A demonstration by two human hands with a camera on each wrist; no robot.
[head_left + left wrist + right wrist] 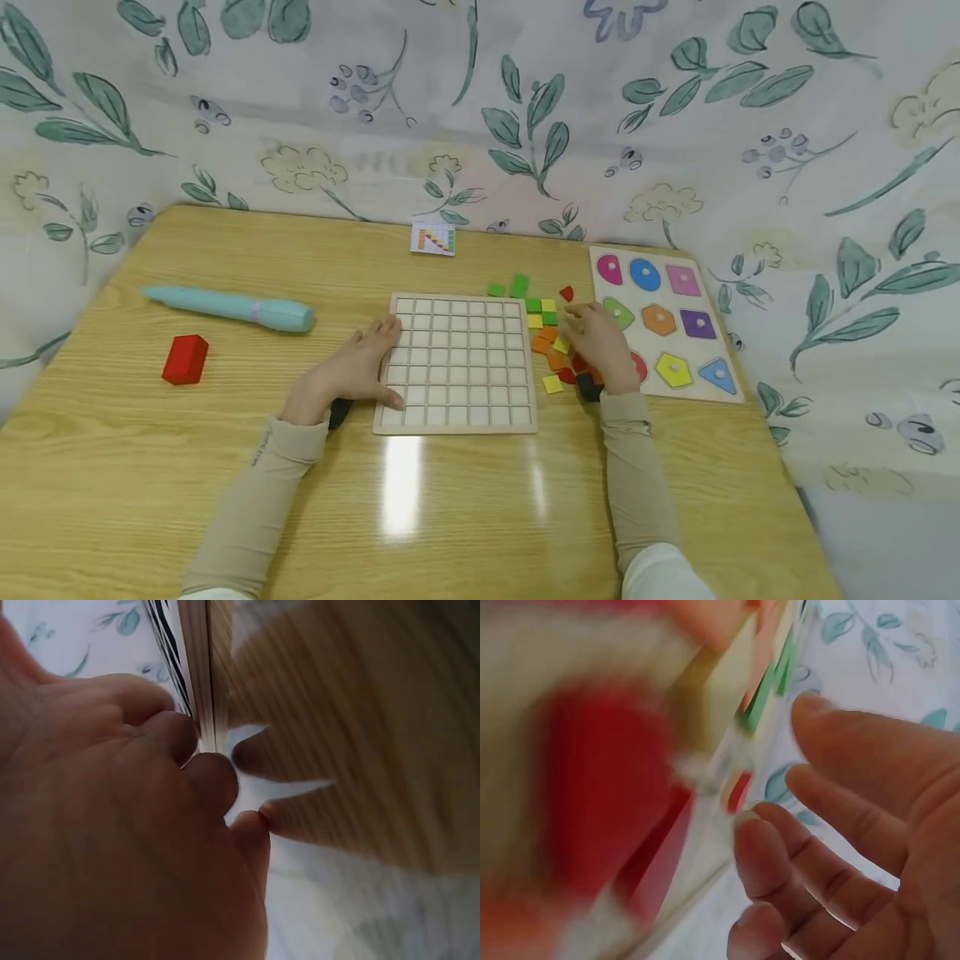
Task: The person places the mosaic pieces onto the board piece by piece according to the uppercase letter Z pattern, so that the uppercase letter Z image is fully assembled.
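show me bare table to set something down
Bare table lies between the red block and left hand, and between the forearms, nearer than the grid board. Crowded: between grid board and shape board, with tiles and right hand.

The left grip (pixel 348 367) hides part of the grid board (pixel 468 367). The right grip (pixel 600 342) covers some small pieces (pixel 557 361). The card (pixel 432 239) has a picture too tiny to tell. Up close, one red piece (pixel 607 787) looks blurry.

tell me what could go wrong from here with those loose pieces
The right hand is over closely clustered loose pieces, so it might scatter some. The left hand touches the left side of the grid board and could nudge it askew.
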